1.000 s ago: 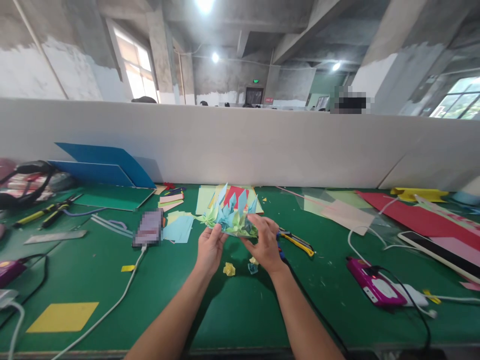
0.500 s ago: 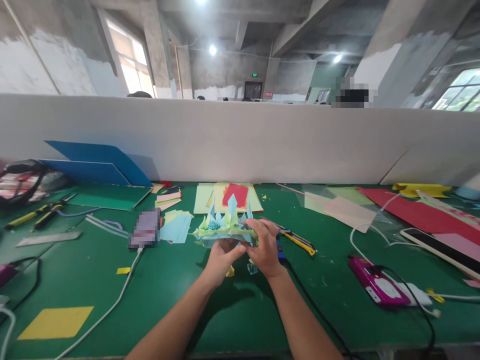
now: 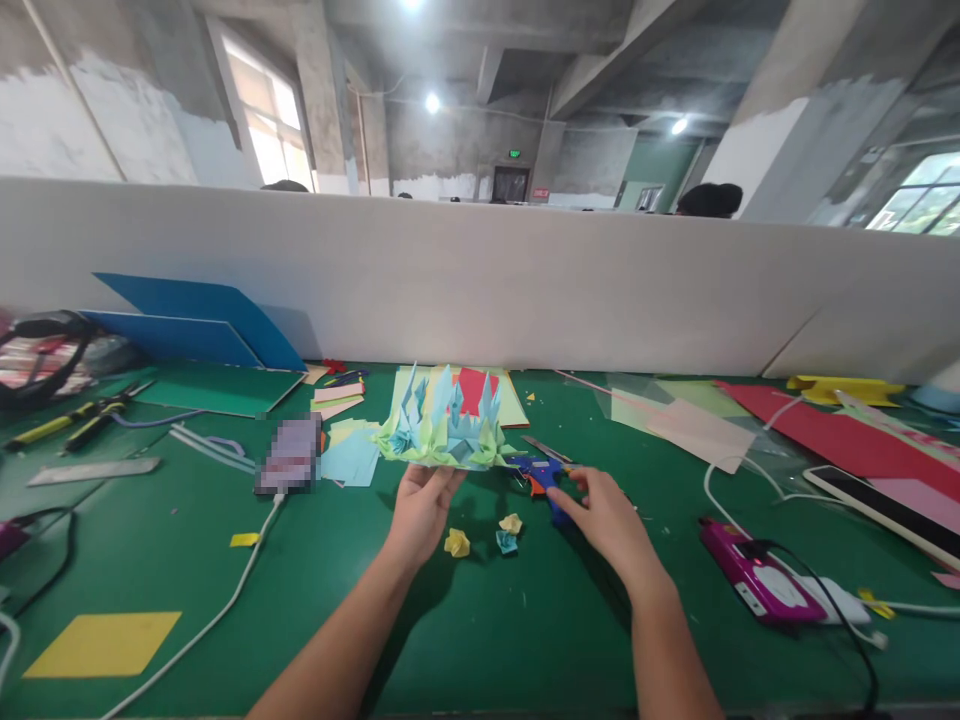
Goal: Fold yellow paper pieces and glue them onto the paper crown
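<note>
Just above the green worktop [image 3: 480, 620], near its middle, holding a folded-paper model [image 3: 442, 430] in the left hand [image 3: 421, 505]. Gripping it from below at the near edge, thumb on top and fingers curled underneath. Built of pale green and light blue pointed folds standing upright on a flat base, kept roughly level and clear of the worktop.

Reaching with the right hand [image 3: 609, 515] toward a blue glue gun [image 3: 541, 473] lying on the worktop just right of the model. Open, fingers spread, nothing in its grasp. Forefinger right at the gun's handle; hard to tell whether touching. Orange trigger on the gun, with its metal nozzle pointing away toward the far side.

Lying on the worktop between the two hands: three small folded paper blossoms, namely a yellow blossom [image 3: 457, 543], a pale yellow blossom [image 3: 511, 523] and a light blue blossom [image 3: 506, 541], close together and apart from both hands.

Behind the model, a stack of coloured sheets [image 3: 517, 405] with a red one on top. Left of the model, light blue sheets [image 3: 352, 458] and a phone [image 3: 289, 455] with a white cable [image 3: 225, 605] trailing toward the near edge. Farther left, a ruler [image 3: 94, 470], yellow-handled tools [image 3: 75, 420], and blue boards [image 3: 202, 320] leaning against the white partition [image 3: 480, 280]. At the near left, a yellow sheet [image 3: 105, 643]. On the right, a magenta device [image 3: 739, 575] with cables, and beyond it a large red sheet [image 3: 847, 435].
</note>
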Demonstrator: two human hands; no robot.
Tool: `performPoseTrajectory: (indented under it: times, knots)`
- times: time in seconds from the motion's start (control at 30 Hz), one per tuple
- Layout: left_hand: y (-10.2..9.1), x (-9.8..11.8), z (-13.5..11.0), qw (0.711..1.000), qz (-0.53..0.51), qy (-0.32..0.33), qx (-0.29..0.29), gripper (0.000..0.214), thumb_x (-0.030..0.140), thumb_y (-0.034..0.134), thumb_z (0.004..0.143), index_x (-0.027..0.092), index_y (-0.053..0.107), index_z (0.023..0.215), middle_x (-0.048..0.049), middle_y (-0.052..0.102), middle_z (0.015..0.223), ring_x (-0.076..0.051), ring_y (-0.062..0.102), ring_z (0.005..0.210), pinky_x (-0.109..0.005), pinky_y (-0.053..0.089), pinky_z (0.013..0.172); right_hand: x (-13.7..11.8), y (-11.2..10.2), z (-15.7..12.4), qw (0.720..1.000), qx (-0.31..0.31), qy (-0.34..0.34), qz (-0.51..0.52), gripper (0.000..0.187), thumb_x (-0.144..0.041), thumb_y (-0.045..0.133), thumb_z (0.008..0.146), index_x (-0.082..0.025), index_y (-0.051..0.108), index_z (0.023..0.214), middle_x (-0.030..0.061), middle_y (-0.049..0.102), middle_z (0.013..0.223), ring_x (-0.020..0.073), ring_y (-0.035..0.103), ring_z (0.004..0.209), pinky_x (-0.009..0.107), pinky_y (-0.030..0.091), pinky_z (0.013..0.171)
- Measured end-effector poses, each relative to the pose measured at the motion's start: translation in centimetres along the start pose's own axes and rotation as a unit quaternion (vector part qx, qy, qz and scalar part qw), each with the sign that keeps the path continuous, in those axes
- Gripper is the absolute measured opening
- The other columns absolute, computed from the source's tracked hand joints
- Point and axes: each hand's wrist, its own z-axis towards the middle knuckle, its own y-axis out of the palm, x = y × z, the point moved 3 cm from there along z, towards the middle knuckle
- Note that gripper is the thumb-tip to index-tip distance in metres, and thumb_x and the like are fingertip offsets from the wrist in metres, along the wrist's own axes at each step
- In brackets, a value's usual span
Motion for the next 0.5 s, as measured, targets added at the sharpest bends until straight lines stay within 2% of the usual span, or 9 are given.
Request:
performPoseTrajectory:
  times: [0.13, 0.27, 0.4, 0.5]
  knots:
    - [-0.3, 0.0, 0.3, 1.000, -0.010, 0.013, 0.010, 0.042, 0.025, 0.089, 0.048, 0.021, 0.069, 0.085, -0.0030, 0.076, 0.083, -0.023, 0.071, 0.091, -0.038, 0.053, 0.088, 1.1, 1.6, -0.2, 0.998, -0.052, 0.029, -0.001, 0.027, -0.045, 0.071, 0.067, -0.020, 0.060, 0.063, 0.0031, 0.063, 0.059, 0.0199, 0.060, 0.052, 0.026, 0.037, 0.046]
    - [-0.5, 0.5, 0.4, 1.000, -0.011, 0.023, 0.014, 0.038, 0.026, 0.089, 0.047, 0.021, 0.070, 0.080, -0.0015, 0.076, 0.082, -0.022, 0.071, 0.089, -0.037, 0.054, 0.088, 0.8, 2.4, 0.4, 0.995, -0.071, 0.062, 0.017, 0.014, -0.026, 0.072, 0.059, -0.021, 0.059, 0.057, -0.0020, 0.058, 0.050, 0.0158, 0.054, 0.045, 0.023, 0.030, 0.044]
    - [-0.4, 0.6, 0.1, 0.999, -0.010, 0.028, 0.012, 0.036, 0.025, 0.090, 0.045, 0.021, 0.070, 0.075, -0.0001, 0.075, 0.072, -0.020, 0.071, 0.080, -0.036, 0.055, 0.084, 1.1, 0.8, 0.7, 0.992, -0.053, 0.096, 0.060, 0.006, -0.024, 0.064, 0.061, -0.022, 0.059, 0.057, -0.0020, 0.057, 0.047, 0.0153, 0.051, 0.042, 0.024, 0.032, 0.043]
    - [-0.4, 0.4, -0.3, 1.000, -0.004, 0.026, 0.007, 0.038, 0.023, 0.090, 0.043, 0.022, 0.071, 0.076, 0.0004, 0.074, 0.066, -0.021, 0.071, 0.074, -0.038, 0.055, 0.082, 0.8, -1.3, 0.4, 0.987, -0.003, 0.115, 0.111, 0.016, -0.035, 0.055, 0.068, -0.021, 0.060, 0.073, 0.0014, 0.062, 0.055, 0.0184, 0.056, 0.048, 0.027, 0.039, 0.044]
